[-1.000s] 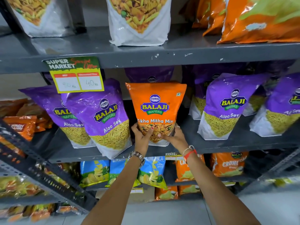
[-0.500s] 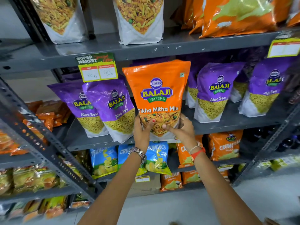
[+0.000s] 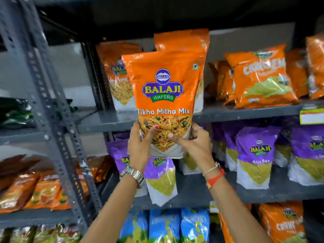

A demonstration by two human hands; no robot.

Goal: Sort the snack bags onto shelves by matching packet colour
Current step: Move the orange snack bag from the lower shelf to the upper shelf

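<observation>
An orange Balaji Tikha Mitha Mix bag [image 3: 164, 85] is held upright in front of the upper grey shelf [image 3: 245, 112]. My left hand [image 3: 140, 146] grips its lower left corner and my right hand [image 3: 194, 142] grips its lower right. Directly behind it stands another orange Tikha Mitha Mix bag [image 3: 182, 41], and a third [image 3: 119, 74] stands to the left on that shelf. Orange Crunchex bags [image 3: 261, 78] fill the shelf's right side. Purple Aloo Sev bags [image 3: 254, 155] line the shelf below, partly hidden by my hands.
A perforated grey upright [image 3: 52, 111] of the neighbouring rack rises at left, with orange-brown packets [image 3: 35, 192] and a dark green packet [image 3: 15, 113] on its shelves. Blue bags [image 3: 164, 225] and more orange bags [image 3: 284, 223] sit on the bottom shelf. A yellow price tag [image 3: 311, 116] hangs at right.
Both hands lifted the orange bag off the purple Aloo Sev shelf and up to the level of the orange shelf above. The view has tilted upward with it.
</observation>
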